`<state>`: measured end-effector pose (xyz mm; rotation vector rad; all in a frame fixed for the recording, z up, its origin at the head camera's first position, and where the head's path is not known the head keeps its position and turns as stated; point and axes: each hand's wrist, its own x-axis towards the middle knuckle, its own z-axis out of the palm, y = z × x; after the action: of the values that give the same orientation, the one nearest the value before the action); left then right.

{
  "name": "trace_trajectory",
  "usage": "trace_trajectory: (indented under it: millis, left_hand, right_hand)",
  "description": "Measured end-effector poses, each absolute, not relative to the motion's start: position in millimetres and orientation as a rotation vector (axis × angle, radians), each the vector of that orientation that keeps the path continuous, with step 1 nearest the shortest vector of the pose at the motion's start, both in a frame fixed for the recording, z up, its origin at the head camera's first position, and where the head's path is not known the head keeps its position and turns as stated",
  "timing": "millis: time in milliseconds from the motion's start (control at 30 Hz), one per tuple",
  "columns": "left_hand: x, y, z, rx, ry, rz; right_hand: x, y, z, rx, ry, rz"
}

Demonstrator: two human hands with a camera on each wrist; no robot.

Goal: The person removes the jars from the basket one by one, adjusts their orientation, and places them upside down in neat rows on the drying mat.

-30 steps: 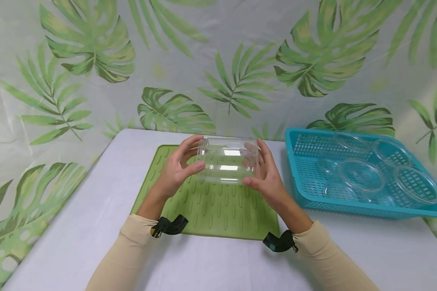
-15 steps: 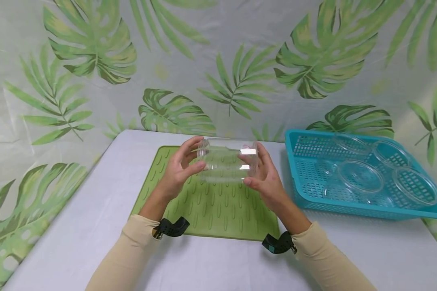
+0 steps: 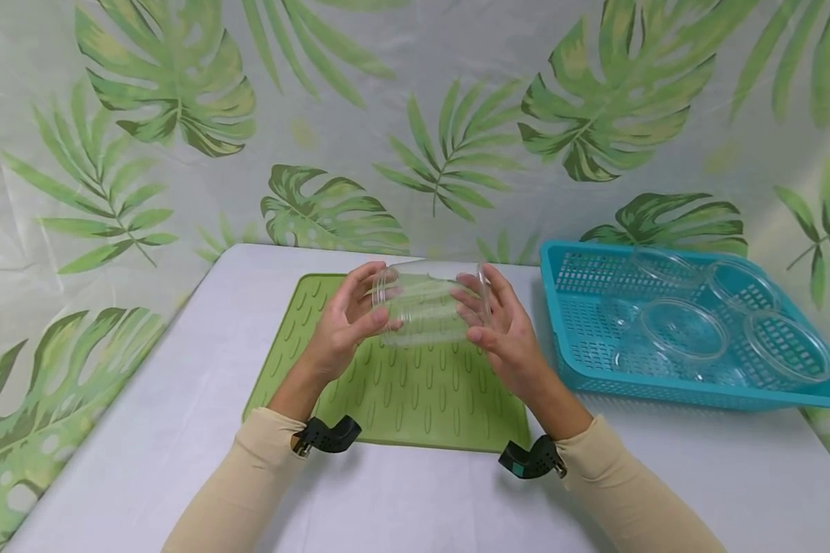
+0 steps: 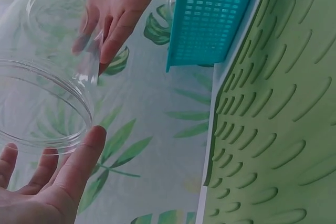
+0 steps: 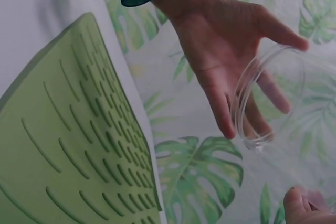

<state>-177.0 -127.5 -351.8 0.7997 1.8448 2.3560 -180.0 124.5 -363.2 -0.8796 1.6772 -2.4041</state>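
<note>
A clear see-through jar (image 3: 432, 311) lies sideways in the air above the green mat (image 3: 415, 399), held between both hands. My left hand (image 3: 342, 330) holds its ridged mouth end, thumb in front and fingers behind. At the other end my right hand (image 3: 512, 334) grips the jar, with its fingers showing through the clear wall. In the left wrist view, the ridged rim (image 4: 86, 106) rests against the left fingertips. The right wrist view shows the left hand spread around that rim, and only a fingertip of the right hand (image 5: 296, 203) at the bottom.
To the right stands a turquoise perforated basket (image 3: 560, 338) with several clear jars (image 3: 685, 330) in it. A white cloth (image 3: 415, 499) covers the table. Behind hangs a leaf-patterned sheet (image 3: 456, 46). A black camera mount (image 3: 328, 435) sits on each wrist.
The jar has turned slightly between the hands, its right end now angled so the rim there shows. Bright reflections on its wall have shifted and faded. Both hands stay nearly in place.
</note>
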Motion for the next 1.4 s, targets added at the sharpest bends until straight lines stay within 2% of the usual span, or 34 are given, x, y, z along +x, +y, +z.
trace_trajectory:
  millis: [533,800,1167,1400]
  left_hand:
    - [-176,-131,-364,0.839,1.871,2.337]
    - [-162,-159,-366,0.789,2.150,2.184]
    - [-127,-217,-376,0.627,2.749,1.542]
    - [-111,-236,-379,0.670,2.985,1.031]
  right_hand:
    - [-175,123,-359,-0.864,1.799,-2.376]
    - [-173,130,-350,-0.906,1.927,-2.278]
    - [-165,161,-325,-0.932,2.120,-2.198]
    - [-156,190,-311,-0.964,2.247,-2.075]
